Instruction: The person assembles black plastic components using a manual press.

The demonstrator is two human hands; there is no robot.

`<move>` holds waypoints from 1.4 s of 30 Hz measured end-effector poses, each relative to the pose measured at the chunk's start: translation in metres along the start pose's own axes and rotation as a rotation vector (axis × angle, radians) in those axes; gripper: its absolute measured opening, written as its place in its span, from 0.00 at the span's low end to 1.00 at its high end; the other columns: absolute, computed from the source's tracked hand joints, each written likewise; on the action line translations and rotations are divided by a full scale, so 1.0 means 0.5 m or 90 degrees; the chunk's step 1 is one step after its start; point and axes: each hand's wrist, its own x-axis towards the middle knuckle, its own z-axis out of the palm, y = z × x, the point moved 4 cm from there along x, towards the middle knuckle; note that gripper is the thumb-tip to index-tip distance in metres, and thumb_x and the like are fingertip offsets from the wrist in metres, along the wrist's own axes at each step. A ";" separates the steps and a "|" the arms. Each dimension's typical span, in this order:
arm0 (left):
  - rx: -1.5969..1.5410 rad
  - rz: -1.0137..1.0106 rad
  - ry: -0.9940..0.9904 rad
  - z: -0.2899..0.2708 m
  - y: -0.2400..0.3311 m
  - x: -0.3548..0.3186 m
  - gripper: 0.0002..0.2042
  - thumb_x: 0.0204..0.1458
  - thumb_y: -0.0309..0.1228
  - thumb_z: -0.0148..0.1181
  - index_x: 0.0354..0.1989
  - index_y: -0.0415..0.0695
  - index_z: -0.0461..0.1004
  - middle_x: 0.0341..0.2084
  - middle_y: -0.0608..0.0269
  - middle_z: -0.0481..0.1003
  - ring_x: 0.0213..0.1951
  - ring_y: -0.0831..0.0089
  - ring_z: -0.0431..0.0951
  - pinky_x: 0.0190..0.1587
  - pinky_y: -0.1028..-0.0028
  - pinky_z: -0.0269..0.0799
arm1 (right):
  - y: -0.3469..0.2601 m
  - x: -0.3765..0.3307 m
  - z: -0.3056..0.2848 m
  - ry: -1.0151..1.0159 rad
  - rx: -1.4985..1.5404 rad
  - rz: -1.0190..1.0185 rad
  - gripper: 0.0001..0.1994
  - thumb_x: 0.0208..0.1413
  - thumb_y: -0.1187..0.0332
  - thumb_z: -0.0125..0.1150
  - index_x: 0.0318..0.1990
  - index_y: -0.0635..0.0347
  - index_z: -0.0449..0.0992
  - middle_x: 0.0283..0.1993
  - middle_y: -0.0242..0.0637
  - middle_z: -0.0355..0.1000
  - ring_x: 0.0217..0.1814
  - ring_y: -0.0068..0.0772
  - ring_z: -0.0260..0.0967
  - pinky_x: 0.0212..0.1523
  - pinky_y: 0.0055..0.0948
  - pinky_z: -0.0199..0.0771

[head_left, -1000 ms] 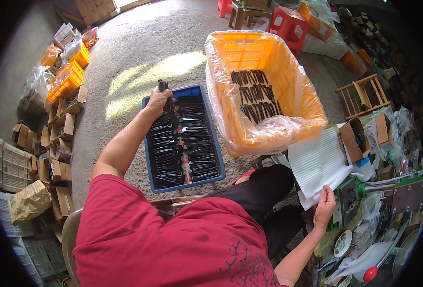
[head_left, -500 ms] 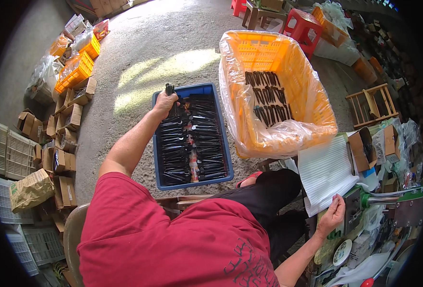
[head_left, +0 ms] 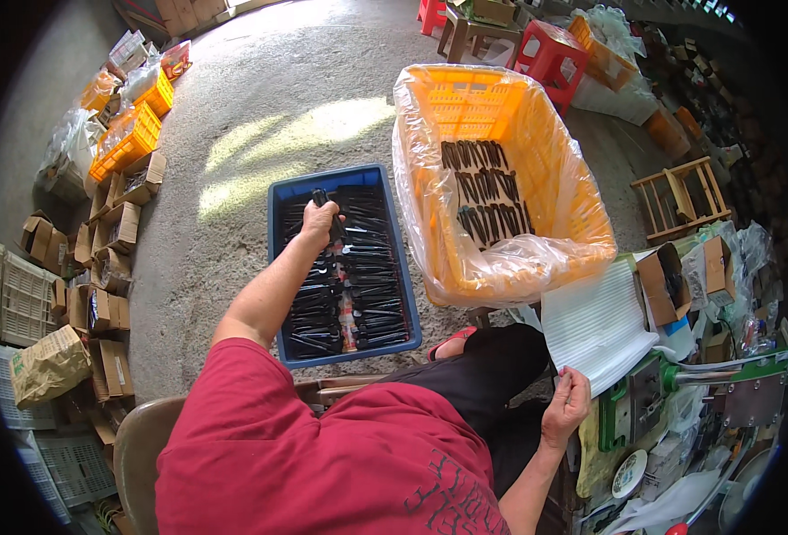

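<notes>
- the left hand (head_left: 321,219) is holding a slim black upright piece (head_left: 320,196), its grip closed with fingers wrapped round it; whether more pieces are inside that grip, i cannot tell.
- that hand is hovering just inside the far edge of a rectangular blue plastic tub (head_left: 358,358).
- two lengthwise rows of slim black glossy pieces (head_left: 380,299) are filling the tub, a pale and red strip (head_left: 348,316) showing between them.
- the right hand (head_left: 568,410) is hanging by the left edge of a cluttered surface (head_left: 592,455), its grip nearly closed, thumb near bent fingers; whether it is pinching anything, i cannot tell.
- a white ribbed sheet (head_left: 594,321) is lying just beyond those fingertips, near a green metal machine (head_left: 635,406).
- an orange plastic crate lined with clear film (head_left: 550,169) is standing beside the tub's right edge, three rows of dark slim pieces (head_left: 487,187) lying on its floor.
</notes>
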 end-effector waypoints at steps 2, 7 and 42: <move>-0.035 -0.033 0.043 0.014 -0.014 -0.013 0.09 0.34 0.21 0.49 0.27 0.43 0.61 0.18 0.63 0.64 0.18 0.70 0.69 0.17 0.71 0.67 | 0.004 -0.001 0.008 -0.016 0.000 0.009 0.03 0.47 0.78 0.47 0.29 0.68 0.68 0.28 0.41 0.67 0.29 0.37 0.64 0.32 0.29 0.64; -0.103 -0.054 0.105 0.025 -0.073 0.001 0.11 0.32 0.18 0.49 0.28 0.39 0.60 0.19 0.61 0.63 0.16 0.68 0.69 0.18 0.72 0.68 | -0.009 0.003 0.017 -0.014 -0.012 -0.021 0.03 0.47 0.78 0.47 0.29 0.68 0.68 0.27 0.40 0.66 0.29 0.37 0.64 0.31 0.29 0.64; -0.091 -0.193 -0.008 0.075 -0.140 -0.120 0.08 0.37 0.20 0.51 0.27 0.42 0.62 0.19 0.63 0.66 0.19 0.69 0.70 0.20 0.72 0.69 | -0.014 0.009 0.085 -0.085 0.006 -0.024 0.03 0.45 0.80 0.48 0.29 0.66 0.68 0.25 0.39 0.66 0.26 0.36 0.63 0.28 0.28 0.63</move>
